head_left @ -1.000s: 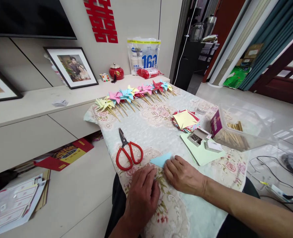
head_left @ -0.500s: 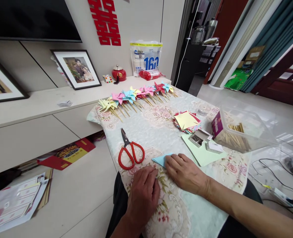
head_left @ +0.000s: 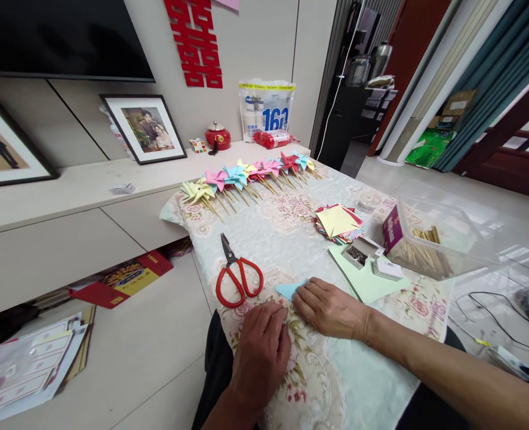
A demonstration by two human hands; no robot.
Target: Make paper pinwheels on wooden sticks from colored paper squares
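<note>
A folded piece of light blue paper (head_left: 286, 289) lies on the flowered tablecloth, its pointed end sticking out to the left. My right hand (head_left: 329, 307) presses down over the rest of it, fingers together and slightly bent. Close by on the left, my left hand (head_left: 262, 346) rests on the cloth with its fingers curled and the thumb alongside. Whatever may be under its fingertips is hidden. Just beyond the left hand are red-handled scissors (head_left: 237, 278), blades pointing away and handles spread.
Paper pinwheels on sticks (head_left: 235, 176) line the far table edge. On the right are a stack of slit paper squares (head_left: 336, 220), green paper (head_left: 367, 285), a small box of metal fasteners (head_left: 356, 255), a white box (head_left: 387, 269) and a clear bin (head_left: 466, 263) holding sticks.
My right hand has slid a little to the left over the blue paper, closer to my left hand. The left hand stays nearly in place, and the view has shifted slightly.
</note>
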